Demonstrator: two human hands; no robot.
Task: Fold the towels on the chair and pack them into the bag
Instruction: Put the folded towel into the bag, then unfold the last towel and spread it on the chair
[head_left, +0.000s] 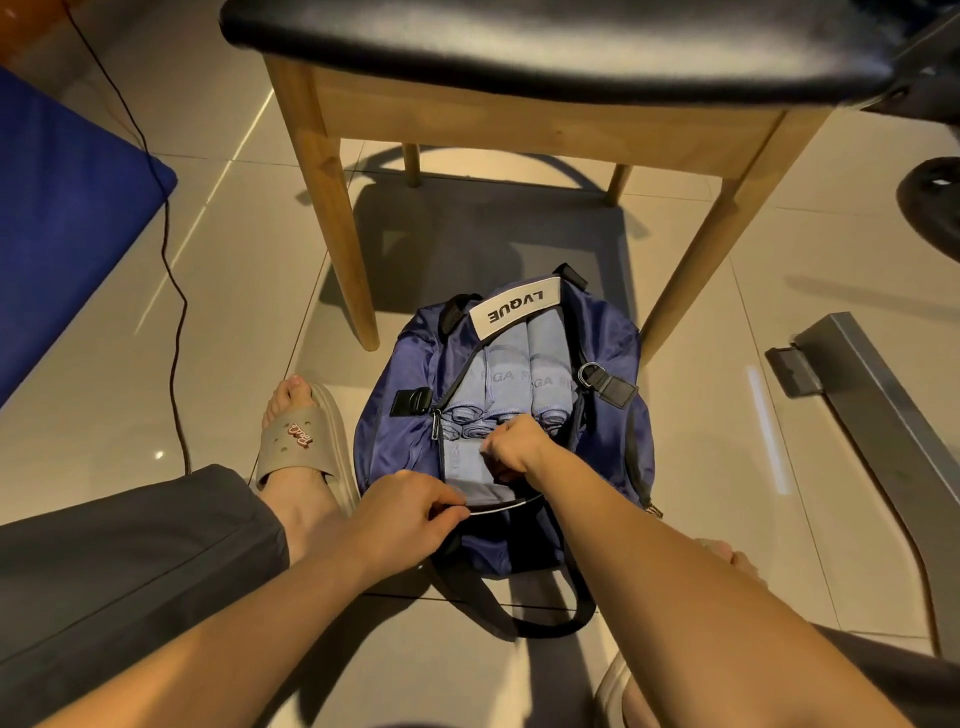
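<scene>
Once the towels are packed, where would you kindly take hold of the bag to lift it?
The white LVQUE handle wrap, from above: it bridges the open top over the towels, with both straps joined, so the bag should hang evenly.

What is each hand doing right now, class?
Left hand: pinches the open rim of the duffel bag.
Right hand: fingers curled on a folded towel inside the bag.

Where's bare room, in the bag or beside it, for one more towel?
Free: floor between bag and metal bar; floor between chair leg and cable. Crowded: rolled towels fill the bag's far end, right hand grips a towel at its near end, left hand pinches the rim.
</scene>
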